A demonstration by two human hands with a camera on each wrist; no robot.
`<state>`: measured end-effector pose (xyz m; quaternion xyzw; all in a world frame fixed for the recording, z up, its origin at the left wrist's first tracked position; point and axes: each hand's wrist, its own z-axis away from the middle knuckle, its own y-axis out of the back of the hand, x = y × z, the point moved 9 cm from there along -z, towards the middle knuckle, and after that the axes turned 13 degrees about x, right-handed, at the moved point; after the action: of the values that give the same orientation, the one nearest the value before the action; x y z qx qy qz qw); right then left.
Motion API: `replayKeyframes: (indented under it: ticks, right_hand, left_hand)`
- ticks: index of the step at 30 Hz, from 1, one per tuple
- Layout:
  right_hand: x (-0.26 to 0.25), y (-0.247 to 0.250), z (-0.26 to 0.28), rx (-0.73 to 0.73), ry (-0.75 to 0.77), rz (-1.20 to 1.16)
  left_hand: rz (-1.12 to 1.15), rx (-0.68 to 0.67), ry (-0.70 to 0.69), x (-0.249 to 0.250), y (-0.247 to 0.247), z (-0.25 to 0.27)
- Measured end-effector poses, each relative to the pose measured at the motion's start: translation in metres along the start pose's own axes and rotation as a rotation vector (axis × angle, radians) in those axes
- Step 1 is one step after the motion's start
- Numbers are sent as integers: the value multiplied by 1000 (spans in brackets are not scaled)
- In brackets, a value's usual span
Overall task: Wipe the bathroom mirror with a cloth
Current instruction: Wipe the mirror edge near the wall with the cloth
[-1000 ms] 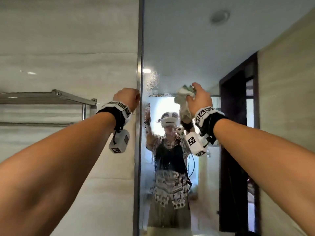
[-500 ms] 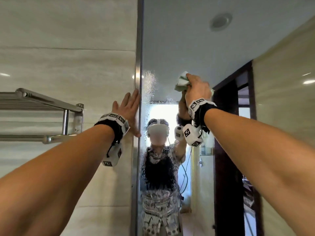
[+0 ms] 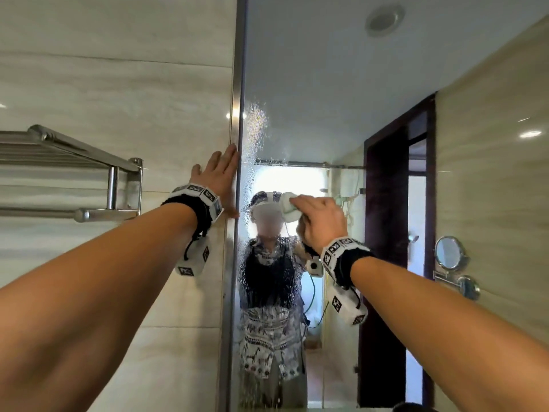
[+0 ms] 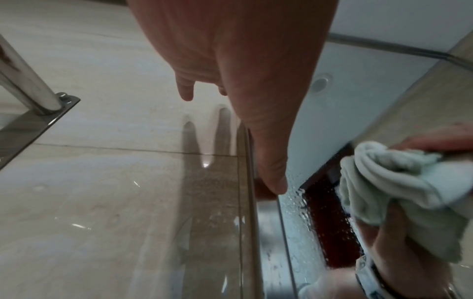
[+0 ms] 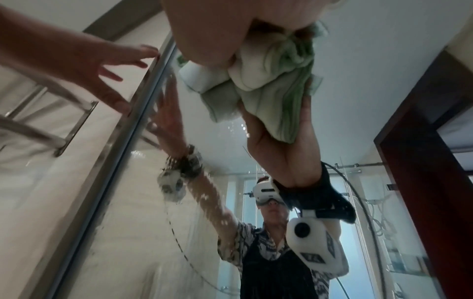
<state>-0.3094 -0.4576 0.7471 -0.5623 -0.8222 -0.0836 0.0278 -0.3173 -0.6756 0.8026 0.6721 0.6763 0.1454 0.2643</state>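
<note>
The bathroom mirror (image 3: 312,84) fills the right side of the head view, with a metal frame edge (image 3: 237,114) on its left. Water droplets (image 3: 255,129) speckle the glass near that edge. My right hand (image 3: 319,221) grips a bunched pale green cloth (image 3: 289,208) and presses it on the glass at about head height. The right wrist view shows the cloth (image 5: 268,66) crumpled under my right hand (image 5: 217,30). My left hand (image 3: 218,179) lies flat on the tile wall beside the frame, fingers straight. In the left wrist view the left hand (image 4: 230,81) points up the wall, the cloth (image 4: 399,182) to its right.
A chrome towel rack (image 3: 74,173) juts from the tile wall at the left, near my left forearm. The mirror reflects a dark door frame (image 3: 386,233), a round swivel mirror (image 3: 450,252) on the right wall and a person wearing a headset.
My right hand has dragged the cloth down the glass from higher up. My left hand went from a fist to flat on the wall and has stayed there.
</note>
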Motion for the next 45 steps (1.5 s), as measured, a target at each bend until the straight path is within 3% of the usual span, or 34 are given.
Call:
replayKeyframes:
  ticks: [4, 9, 13, 19, 22, 28, 33, 35, 37, 42, 45]
  right_hand:
    - [-3, 12, -7, -110, -31, -127]
    - [14, 54, -72, 171, -250, -226]
    - [22, 47, -120, 225, -333, -145]
    - [44, 34, -155, 283, -592, -131]
    - [20, 23, -155, 284, -520, -163]
    - [-21, 1, -115, 265, -169, -149]
    - [-34, -20, -64, 27, 75, -70]
    - [-35, -21, -68, -71, 93, -52]
    - [-34, -5, -86, -19, 12, -137]
    - [-8, 43, -149, 370, -332, -237]
    - [7, 29, -183, 333, -476, -203]
  left_hand:
    - [17, -35, -8, 1, 0, 12]
    - [65, 3, 5, -5, 6, 1]
    - [66, -38, -30, -7, -1, -12]
    - [64, -6, -72, -15, -9, -22]
    - [60, 6, -96, -16, -9, -22]
    - [71, 0, -102, -16, -10, -21]
    - [89, -5, -110, -16, -7, -22]
    - [88, 20, -104, -19, -1, -24]
    - [102, 34, -84, -24, 6, -31]
    - [121, -26, -58, -32, 0, -44]
    - [131, -23, -58, -34, -3, -46]
